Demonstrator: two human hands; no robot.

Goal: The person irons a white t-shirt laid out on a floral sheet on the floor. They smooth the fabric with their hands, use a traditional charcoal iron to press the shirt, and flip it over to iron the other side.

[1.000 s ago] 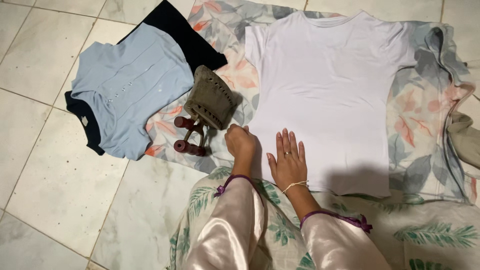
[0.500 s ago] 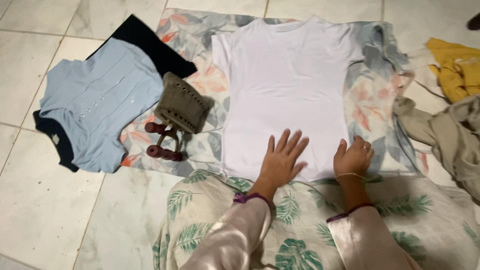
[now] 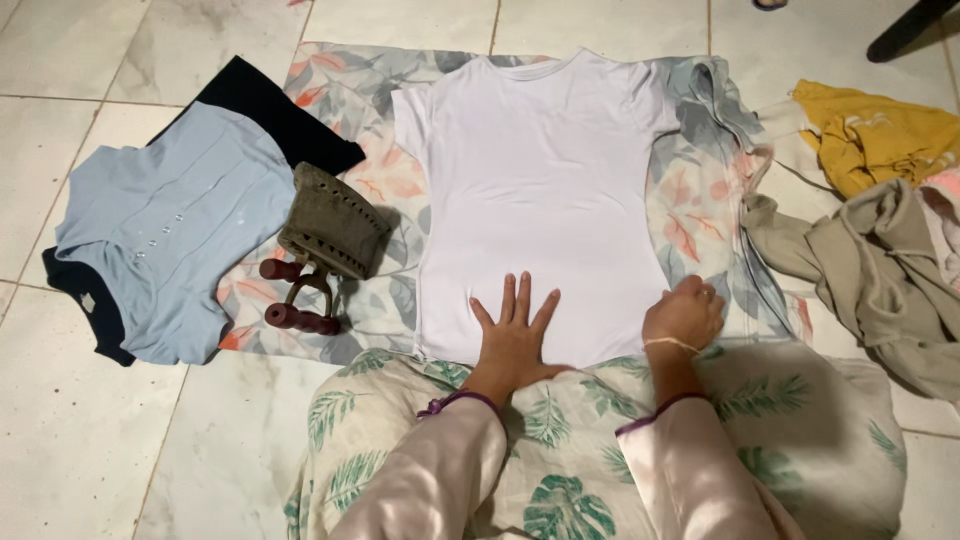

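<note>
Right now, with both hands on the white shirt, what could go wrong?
1. The old box iron lies tipped on its side on the floral sheet, close to the white T-shirt; if hot or sooty, it may mark the cloth.
2. The left hand presses flat while the right hand grips the hem corner; uneven pulling may leave new creases.
3. The olive garment beside the sheet might get dragged in.

A shirt (image 3: 540, 190) lies on a spread cloth (image 3: 700, 210), an iron (image 3: 325, 245) to its left.
</note>
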